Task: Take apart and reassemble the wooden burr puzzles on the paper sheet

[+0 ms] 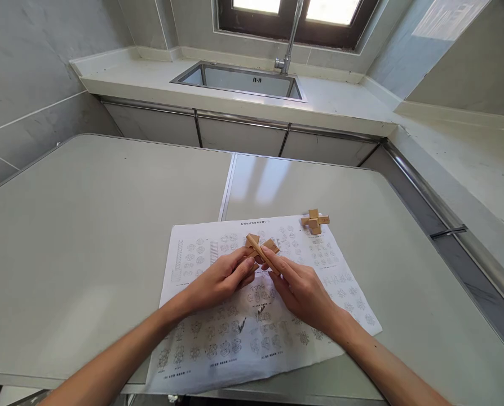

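Observation:
Above a printed sheet, my left hand (229, 275) is closed on several notched wooden puzzle pieces (252, 241), which cross one another. In my right hand (300, 285), a long thin wooden stick (264, 255) is pinched between the fingers and lies slantwise over those pieces. The fingers hide part of the wood. Under both hands is the instruction sheet (218, 369), covered with rows of small line drawings of interlocking shapes. At its far right corner sits an assembled wooden burr puzzle (315, 221), apart from my hands.
The sheet lies on a pale table (87, 237) with a seam (227, 186) running across it. Beyond the table, a counter (336, 96) holds a steel sink (239, 79) with a tap (283, 63) under a window. Another counter (459, 152) runs along the right.

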Motion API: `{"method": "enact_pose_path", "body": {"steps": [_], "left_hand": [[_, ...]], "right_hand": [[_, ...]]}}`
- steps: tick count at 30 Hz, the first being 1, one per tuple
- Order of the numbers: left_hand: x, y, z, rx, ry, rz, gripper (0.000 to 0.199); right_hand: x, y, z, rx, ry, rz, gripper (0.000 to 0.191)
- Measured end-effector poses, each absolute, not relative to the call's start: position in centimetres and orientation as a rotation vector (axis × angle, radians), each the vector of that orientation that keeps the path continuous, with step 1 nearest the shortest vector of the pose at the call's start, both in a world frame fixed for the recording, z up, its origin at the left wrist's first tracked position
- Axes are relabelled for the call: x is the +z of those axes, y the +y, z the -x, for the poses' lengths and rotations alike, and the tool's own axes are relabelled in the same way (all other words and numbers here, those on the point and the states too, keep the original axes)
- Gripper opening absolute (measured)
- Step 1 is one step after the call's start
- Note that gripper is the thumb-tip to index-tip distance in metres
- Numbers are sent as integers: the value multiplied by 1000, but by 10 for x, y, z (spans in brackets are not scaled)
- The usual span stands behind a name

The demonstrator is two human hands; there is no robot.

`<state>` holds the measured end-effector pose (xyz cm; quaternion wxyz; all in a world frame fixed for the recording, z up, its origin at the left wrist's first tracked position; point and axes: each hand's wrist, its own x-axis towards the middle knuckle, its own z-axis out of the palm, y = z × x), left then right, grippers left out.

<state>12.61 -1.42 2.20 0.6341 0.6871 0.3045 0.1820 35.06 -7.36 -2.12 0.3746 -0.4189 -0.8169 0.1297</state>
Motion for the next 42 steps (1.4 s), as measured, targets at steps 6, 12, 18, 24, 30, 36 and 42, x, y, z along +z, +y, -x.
{"method": "enact_pose_path", "body": {"steps": [6,12,18,24,30,36,42], "left_hand": [[25,-15,-128,436,699,-1541,33],[25,-15,-129,442,680,-1510,32],[23,-15,-126,430,685,-1534,33],[22,-14,-126,433,692,-1561,35],[24,-15,-127,406,690,-1567,35],[21,-16,-127,410,664,-1521,35],[18,-16,-128,423,641,-1506,35]], "right_hand": [[-22,-74,-349,294,-2099,1086,68],[-20,-73,-351,286,-2103,1090,68],[-21,-74,-351,305,-2097,1091,66],[-20,-74,-349,248,-2074,1106,65],[-18,-73,-350,182,-2050,1118,67],[-18,-74,-347,283,-1962,1129,63],[-18,-75,-347,295,-1972,1137,62]]}}
